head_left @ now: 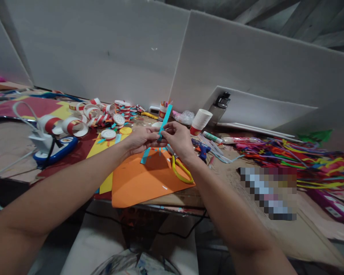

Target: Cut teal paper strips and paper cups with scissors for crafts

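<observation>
My left hand (143, 139) and my right hand (179, 140) meet above the table's middle, both pinched on a long blue paper strip (165, 116). The strip runs slanted, its top end rising past my fingers, its lower end (145, 156) hanging toward an orange sheet (143, 181). Yellow-handled scissors (181, 171) lie on that sheet, just under my right wrist. Fingers of both hands are closed round the strip.
Red-and-white paper rings (74, 126) and round paper discs (108, 133) crowd the left back. A stack of paper cups (200, 120), a dark bottle (220, 105), a blue glue gun (202, 149) and a heap of coloured pipe cleaners (298, 156) lie right. A white lamp (43, 139) stands left.
</observation>
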A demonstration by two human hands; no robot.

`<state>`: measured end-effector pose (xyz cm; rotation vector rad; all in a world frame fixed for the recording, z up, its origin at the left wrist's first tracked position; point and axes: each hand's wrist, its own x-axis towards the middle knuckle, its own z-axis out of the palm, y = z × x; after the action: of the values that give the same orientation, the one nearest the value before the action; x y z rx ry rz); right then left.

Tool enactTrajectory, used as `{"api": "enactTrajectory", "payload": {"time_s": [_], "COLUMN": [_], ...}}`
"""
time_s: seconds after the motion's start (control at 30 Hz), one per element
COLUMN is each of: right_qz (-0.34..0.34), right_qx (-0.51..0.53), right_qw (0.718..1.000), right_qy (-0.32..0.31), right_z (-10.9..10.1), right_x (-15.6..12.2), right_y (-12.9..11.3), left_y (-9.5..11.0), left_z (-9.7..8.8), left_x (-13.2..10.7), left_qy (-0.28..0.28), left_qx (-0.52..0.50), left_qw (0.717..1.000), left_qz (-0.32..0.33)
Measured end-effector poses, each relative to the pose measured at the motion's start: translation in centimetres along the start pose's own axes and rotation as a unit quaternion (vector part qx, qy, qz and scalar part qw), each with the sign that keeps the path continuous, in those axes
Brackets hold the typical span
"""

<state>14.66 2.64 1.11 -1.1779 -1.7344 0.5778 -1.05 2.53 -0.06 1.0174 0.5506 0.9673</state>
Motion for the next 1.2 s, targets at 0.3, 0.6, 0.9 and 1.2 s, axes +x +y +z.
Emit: {"api": "enactTrajectory", "payload": {"time_s": [0.3,0.6,0.9,1.2], "right_qz": [0.021,0.112,0.064,0.083], "right_qx": [0.006,0.082,0.034,0.016], "right_qw": [0.999,0.99,0.997,0.996], "right_qy": [0.03,-0.002,0.02,-0.022], "right_z": [0.1,0.4,0.6,0.1], "right_x": [-0.5,0.1,0.5,0.7], "right_y": [-1.0,-0.3,0.7,0.6], "left_y": [-0.8,-1.1,-0.9,-0.6], "left_z": [0.3,0.4,0.7,-0.3], "left_x": [-0.1,-0.1,0.0,0.2], "left_qy": [0.007,-0.003,0.002,0.054], "left_qx": [0.016,0.069,0.094,0.147], "left_qw": [0.998,0.994,0.989,0.985], "left_qz": [0.057,0.083,0.116,0.074]}}
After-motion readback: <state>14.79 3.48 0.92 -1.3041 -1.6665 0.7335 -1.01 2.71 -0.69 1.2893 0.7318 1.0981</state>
